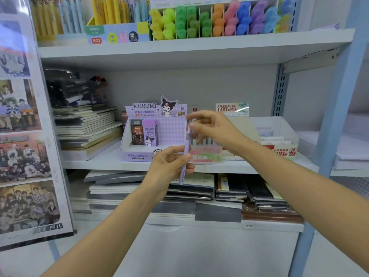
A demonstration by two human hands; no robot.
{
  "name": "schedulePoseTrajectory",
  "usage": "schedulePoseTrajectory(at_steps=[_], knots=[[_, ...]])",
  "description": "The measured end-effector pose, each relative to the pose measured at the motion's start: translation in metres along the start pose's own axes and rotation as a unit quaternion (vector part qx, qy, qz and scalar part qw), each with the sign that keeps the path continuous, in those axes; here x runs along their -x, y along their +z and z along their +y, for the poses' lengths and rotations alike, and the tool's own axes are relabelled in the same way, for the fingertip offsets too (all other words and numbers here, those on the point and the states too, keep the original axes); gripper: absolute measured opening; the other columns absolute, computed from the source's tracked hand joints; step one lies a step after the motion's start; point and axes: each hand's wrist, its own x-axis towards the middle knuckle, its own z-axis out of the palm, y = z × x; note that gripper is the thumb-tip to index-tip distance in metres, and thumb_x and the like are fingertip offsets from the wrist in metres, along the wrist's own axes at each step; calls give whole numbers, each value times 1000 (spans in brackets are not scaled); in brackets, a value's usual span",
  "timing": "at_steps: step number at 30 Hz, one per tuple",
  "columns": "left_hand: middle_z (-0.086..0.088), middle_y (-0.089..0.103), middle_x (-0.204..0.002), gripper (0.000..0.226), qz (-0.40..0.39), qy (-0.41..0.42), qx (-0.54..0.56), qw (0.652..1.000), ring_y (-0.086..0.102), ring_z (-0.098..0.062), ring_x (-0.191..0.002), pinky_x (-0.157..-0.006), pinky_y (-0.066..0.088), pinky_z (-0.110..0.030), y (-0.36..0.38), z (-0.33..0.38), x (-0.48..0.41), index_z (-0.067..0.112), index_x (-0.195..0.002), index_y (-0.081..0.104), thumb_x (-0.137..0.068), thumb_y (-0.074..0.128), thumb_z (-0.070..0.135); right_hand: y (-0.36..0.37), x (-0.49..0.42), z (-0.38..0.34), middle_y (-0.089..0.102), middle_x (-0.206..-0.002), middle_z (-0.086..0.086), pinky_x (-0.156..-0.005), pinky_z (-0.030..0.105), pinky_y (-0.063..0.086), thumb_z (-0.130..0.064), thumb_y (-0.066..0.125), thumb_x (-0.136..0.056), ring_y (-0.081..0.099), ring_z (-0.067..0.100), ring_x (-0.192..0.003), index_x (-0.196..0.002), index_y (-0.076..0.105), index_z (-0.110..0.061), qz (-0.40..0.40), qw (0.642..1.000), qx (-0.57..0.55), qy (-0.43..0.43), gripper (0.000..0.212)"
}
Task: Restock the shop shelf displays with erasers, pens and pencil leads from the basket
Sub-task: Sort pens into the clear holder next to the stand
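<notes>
- Left grip: fingers and thumb are closed round the lower half of a purple pen, which stands nearly upright.
- Right grip: thumb and forefinger pinch the pen's top end; the other fingers are loosely bent.
- Pen: held in the air in front of the middle shelf, resting on nothing.
- Purple display box: stands on the shelf just left of the pen, with two lead cases upright at its left side.
- Pink display box: stands beside the purple one, partly hidden by the right wrist.
- Clear bin: stands farther right.
- Notebooks: stacked at the shelf's left end.
- Highlighters: ranked by colour on the shelf above.
</notes>
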Motion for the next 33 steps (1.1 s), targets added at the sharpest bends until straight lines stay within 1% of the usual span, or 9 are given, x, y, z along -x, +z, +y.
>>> schedulePoseTrajectory(at_steps=[2,5,8,17,21,23,27,30,33], knots=[[-4,73,-82,25,-11,0,-1,1000,71,-21,-72,-68,58,-28,6,2,2,5,-107,66,-84,72,12,0,7,-2,70,-84,13,-65,23,56,-6,65,-90,68,16,-70,-111,65,-1,-4,1000,-28,-3,21],[-8,72,-84,30,-8,-5,12,1000,70,-22,-72,-67,58,-27,7,7,7,9,-97,74,-69,80,19,-13,14,-5,69,-84,17,-65,23,58,-1,64,-89,68,18,-67,-105,64,4,87,992,-92,11,16],[-11,70,-79,9,30,7,39,999,69,-22,-68,-65,58,-25,2,9,9,12,-82,78,-73,78,15,-29,25,-1,70,-85,18,-65,23,58,1,63,-88,70,19,-68,-104,62,6,115,985,-127,30,17],[-9,70,-80,17,45,24,-12,999,67,-18,-67,-64,57,-25,23,10,13,8,-95,74,-89,68,23,-40,45,10,72,-89,15,-74,26,59,-8,65,-88,69,24,-80,-105,67,0,104,971,-214,24,19],[-7,71,-94,21,32,27,-125,991,67,-22,-87,-74,59,-28,30,7,9,13,-105,72,-89,68,26,-46,38,7,72,-90,13,-72,25,58,-9,62,-92,68,20,-78,-102,68,-3,131,972,-193,16,14],[-2,63,-112,29,50,85,-281,955,61,-19,-103,-85,53,-28,27,4,2,18,-117,64,-89,69,25,-56,30,3,72,-87,10,-68,24,58,-12,59,-94,69,17,-75,-98,66,-3,184,970,-158,7,11],[2,46,-142,51,34,241,-513,823,39,-17,-133,-109,29,-26,17,0,-9,17,-139,47,-91,64,19,-71,12,2,73,-88,12,-64,27,58,-16,56,-97,72,21,-75,-96,61,-5,247,968,-50,-16,12],[4,23,-160,69,-15,229,-583,779,15,-16,-148,-118,13,-29,14,-9,-17,18,-153,26,-93,61,24,-63,0,10,72,-87,18,-67,32,60,-15,58,-96,72,25,-73,-100,61,1,233,972,30,-16,17],[3,10,-163,76,-35,219,-634,741,8,-16,-150,-122,14,-36,10,-17,-22,17,-156,14,-95,59,27,-48,-8,16,71,-86,22,-65,29,59,-12,58,-96,70,22,-68,-99,61,3,224,973,47,-28,16]])
